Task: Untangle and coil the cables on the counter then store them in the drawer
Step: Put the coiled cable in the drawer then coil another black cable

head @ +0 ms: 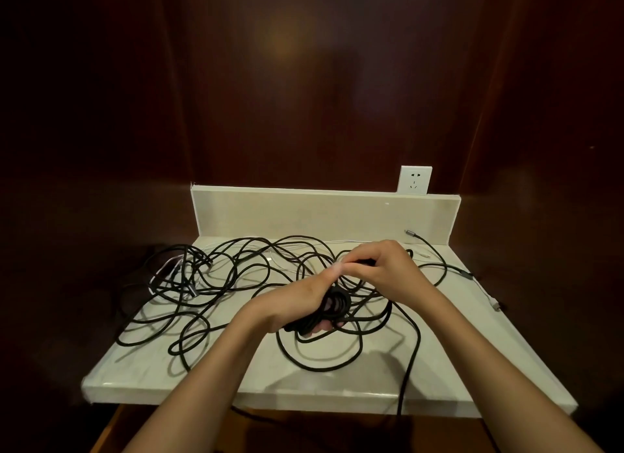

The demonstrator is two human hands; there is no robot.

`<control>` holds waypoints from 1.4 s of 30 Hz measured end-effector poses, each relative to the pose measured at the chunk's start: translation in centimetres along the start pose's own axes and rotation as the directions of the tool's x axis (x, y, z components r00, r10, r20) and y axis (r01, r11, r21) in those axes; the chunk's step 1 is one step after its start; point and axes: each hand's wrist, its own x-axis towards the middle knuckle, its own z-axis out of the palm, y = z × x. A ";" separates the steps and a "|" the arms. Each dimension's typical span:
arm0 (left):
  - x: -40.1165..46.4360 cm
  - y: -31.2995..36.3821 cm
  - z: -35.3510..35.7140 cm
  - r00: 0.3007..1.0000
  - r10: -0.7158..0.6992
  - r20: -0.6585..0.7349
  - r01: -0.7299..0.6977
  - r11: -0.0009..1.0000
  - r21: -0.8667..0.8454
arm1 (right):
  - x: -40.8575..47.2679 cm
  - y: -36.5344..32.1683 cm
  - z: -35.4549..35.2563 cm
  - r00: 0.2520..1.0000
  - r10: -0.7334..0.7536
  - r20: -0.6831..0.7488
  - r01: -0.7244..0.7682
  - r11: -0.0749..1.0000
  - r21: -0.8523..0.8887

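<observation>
Coiling was under way on one black cable: left hand (pixel 300 297) gripped a small coil of black cable (pixel 329 312) in its curled fingers, held just above the counter (pixel 236 361) near its middle. Right hand (pixel 378 266) sat just behind and above the left, fingers pinched on a black strand feeding toward the coil; exact contact point was hidden by the knuckles. Rest of the black cables (pixel 233 277) lay spread in loose overlapping loops across the counter, densest at the left rear, with one run hanging over the front edge at the right. A white cable (pixel 297 255) threaded through the pile near the back, and a grey-tipped plug (pixel 409 231) lay by the backsplash (pixel 304 212) below the wall socket (pixel 414 180). No drawer was in view, so storage looked some way off; I'd judge the task early, most cable uncoiled. To do this step well, my read: keep loop size constant in the left hand, let the right hand slide along the strand rather than yank it, and lift the free run clear of crossings before each wrap. Main risk was pulling a loop tight around a neighbouring cable or dragging the hanging run's plug off the edge. Braided jackets probably grip each other, so slow feed.
</observation>
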 end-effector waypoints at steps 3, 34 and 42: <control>-0.3 -0.3 -0.4 0.977 0.063 0.205 -0.045 0.995 -0.094 | 0.0 0.2 0.3 0.999 0.042 -0.017 -0.042 0.999 0.020; 1.4 -0.3 -2.7 0.763 -0.078 -0.642 -0.636 0.086 -0.767 | -1.3 2.6 -0.8 0.985 0.107 0.134 -0.123 0.985 0.117; 2.6 -2.3 -3.7 0.372 0.118 -0.921 -0.490 0.868 -0.087 | -1.3 2.7 -0.7 0.996 0.022 0.088 -0.012 0.993 -0.117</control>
